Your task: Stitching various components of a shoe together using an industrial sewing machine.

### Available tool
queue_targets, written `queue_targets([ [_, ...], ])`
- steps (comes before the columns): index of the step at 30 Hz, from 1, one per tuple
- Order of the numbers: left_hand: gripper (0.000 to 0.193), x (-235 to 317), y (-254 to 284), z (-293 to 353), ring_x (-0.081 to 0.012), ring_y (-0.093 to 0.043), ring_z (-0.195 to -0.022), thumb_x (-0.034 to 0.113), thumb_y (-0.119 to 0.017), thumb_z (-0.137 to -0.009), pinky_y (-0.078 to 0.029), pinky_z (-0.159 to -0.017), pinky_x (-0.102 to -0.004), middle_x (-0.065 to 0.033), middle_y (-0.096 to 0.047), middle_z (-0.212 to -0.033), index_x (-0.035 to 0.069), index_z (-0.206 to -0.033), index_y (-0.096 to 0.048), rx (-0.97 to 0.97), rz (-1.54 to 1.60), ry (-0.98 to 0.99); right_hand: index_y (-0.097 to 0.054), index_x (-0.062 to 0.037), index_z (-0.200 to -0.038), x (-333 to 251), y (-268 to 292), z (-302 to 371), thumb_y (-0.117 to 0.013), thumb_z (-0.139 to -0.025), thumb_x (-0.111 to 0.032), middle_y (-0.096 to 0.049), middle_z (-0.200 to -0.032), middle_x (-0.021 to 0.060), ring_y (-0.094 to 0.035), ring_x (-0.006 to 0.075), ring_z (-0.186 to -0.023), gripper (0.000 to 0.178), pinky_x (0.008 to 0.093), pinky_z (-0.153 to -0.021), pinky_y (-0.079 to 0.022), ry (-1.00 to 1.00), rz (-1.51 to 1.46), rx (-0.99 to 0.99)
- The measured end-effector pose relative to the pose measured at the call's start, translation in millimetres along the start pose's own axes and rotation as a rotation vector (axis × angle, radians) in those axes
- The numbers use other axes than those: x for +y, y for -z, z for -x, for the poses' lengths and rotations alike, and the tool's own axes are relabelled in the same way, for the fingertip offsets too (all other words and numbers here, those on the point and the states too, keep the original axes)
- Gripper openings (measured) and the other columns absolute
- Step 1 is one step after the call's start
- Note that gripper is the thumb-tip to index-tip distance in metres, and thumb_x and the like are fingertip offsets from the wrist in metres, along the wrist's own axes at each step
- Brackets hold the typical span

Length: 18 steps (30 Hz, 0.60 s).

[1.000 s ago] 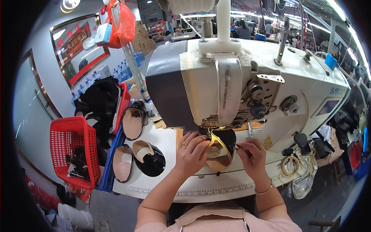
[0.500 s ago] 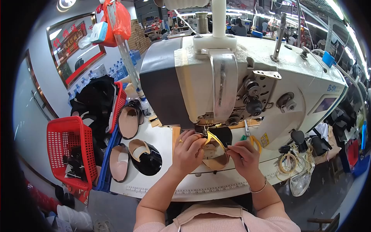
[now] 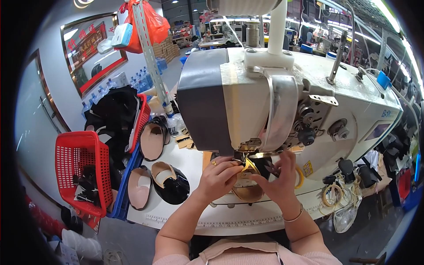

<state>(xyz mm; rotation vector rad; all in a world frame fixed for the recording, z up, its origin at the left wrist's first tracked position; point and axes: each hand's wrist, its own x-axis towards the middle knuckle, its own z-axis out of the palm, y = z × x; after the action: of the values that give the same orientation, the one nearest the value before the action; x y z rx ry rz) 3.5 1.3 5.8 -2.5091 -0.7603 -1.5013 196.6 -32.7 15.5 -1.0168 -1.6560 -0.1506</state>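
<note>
The person's left hand [image 3: 219, 177] grips the yellow-trimmed edge of a tan-lined shoe upper [image 3: 248, 194] beneath the head of a sewing machine [image 3: 204, 106]; the right hand [image 3: 279, 179], thumb and fingers apart, is just beside its other side. To the left, a glossy black upper [image 3: 176, 189] lies on the desk [image 3: 183, 216], and a red basket [image 3: 104, 181] holds dark pieces

Sewing machine [image 3: 247, 106] above, shoes [image 3: 175, 190] left, front passable

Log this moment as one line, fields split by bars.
left hand: gripping yellow-edged shoe piece beneath sewing machine | right hand: open beside the piece, contact unclear | leftward: black shoe piece, red basket
</note>
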Motion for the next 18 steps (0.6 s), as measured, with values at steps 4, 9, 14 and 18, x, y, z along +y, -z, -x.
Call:
queue_targets([
  [4,0.028,-2,-3,2,-0.0256,-0.060,-0.088,0.000,-0.068,-0.062,-0.050,-0.079,-0.0365,-0.0049,-0.062,-0.089,0.006,-0.089,-0.064,0.021,0.028,0.015,-0.045,-0.0078,-0.111,0,1,16,-0.082,-0.059,-0.021,-0.041,-0.109,0.0111,-0.052,0.0210,-0.082,0.065,0.0247,-0.057,-0.047,-0.148,-0.093,-0.074],
  [9,0.026,1,3,-4,-0.0236,-0.061,-0.087,0.003,-0.069,-0.063,-0.049,-0.076,-0.0363,-0.0042,-0.063,-0.089,0.007,-0.088,-0.064,-0.006,-0.056,-0.067,-0.050,-0.0097,-0.107,2,11,39,-0.074,-0.060,-0.001,-0.043,-0.111,0.0060,-0.045,0.0085,-0.068,0.053,0.0213,-0.054,-0.039,-0.310,-0.172,-0.081],
  [14,0.024,4,3,-5,-0.0192,-0.061,-0.084,0.006,-0.069,-0.065,-0.047,-0.073,-0.0357,-0.0010,-0.063,-0.087,0.010,-0.088,-0.064,-0.012,-0.089,-0.031,-0.058,-0.0045,-0.087,-1,10,35,-0.067,-0.063,0.005,-0.054,-0.094,0.0037,-0.043,0.0066,-0.060,0.028,0.0191,-0.054,-0.038,-0.235,-0.216,-0.031],
  [18,0.022,3,1,-4,-0.0177,-0.060,-0.079,0.006,-0.068,-0.065,-0.046,-0.075,-0.0370,-0.0002,-0.062,-0.082,0.011,-0.086,-0.065,-0.023,-0.122,0.026,-0.058,-0.0044,-0.086,1,7,30,-0.066,-0.065,0.006,-0.056,-0.093,0.0029,-0.042,0.0047,-0.059,0.025,0.0180,-0.053,-0.036,-0.236,-0.230,-0.017],
])
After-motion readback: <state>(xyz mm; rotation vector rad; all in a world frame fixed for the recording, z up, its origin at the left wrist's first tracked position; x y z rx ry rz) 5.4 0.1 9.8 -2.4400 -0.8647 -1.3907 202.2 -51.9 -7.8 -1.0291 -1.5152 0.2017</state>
